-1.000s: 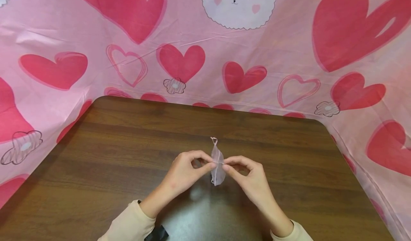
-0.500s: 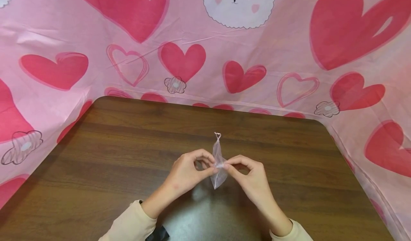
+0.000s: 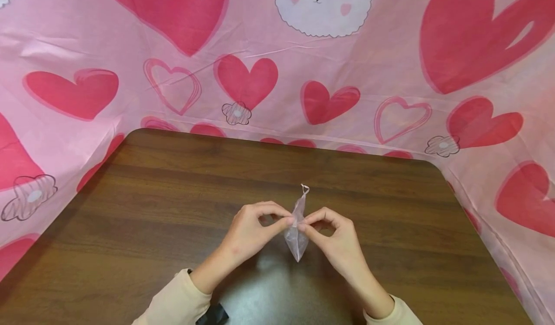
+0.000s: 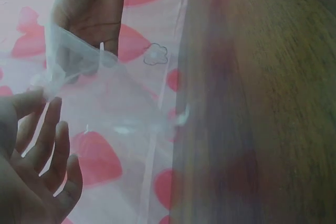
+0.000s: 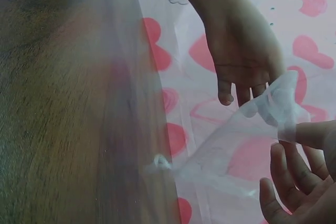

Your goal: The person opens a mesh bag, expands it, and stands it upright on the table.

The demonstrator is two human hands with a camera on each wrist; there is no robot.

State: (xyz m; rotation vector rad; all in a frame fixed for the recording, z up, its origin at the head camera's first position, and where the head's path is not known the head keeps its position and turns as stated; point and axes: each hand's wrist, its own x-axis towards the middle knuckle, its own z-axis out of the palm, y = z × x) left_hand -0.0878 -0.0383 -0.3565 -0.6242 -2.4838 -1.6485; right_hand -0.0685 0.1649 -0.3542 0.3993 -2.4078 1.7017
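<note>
A small sheer whitish drawstring pouch [image 3: 297,245] is held up between both hands in the head view, with a thin cord loop [image 3: 305,189] at its far end and a pointed near end. My left hand [image 3: 253,226] pinches one side of its middle between thumb and index finger. From the other side, my right hand [image 3: 336,233] pinches it the same way, the fingertips of both hands nearly meeting. The left wrist view shows the thin see-through fabric of the pouch [image 4: 121,98] spread out, the remaining fingers of each hand loosely bent. The pouch [image 5: 231,140] looks alike in the right wrist view.
Beneath the hands is a dark brown wooden table [image 3: 182,185] with rounded far corners. A pink heart-print sheet [image 3: 368,65] surrounds its back and sides. Close to the left sleeve [image 3: 178,301] lies a black object [image 3: 212,314] at the near edge of view.
The pouch's corded end has swung to the right, and its pointed near end has moved toward me and widened. Both hands stay nearly in place, their fingertips shifting slightly on the fabric.
</note>
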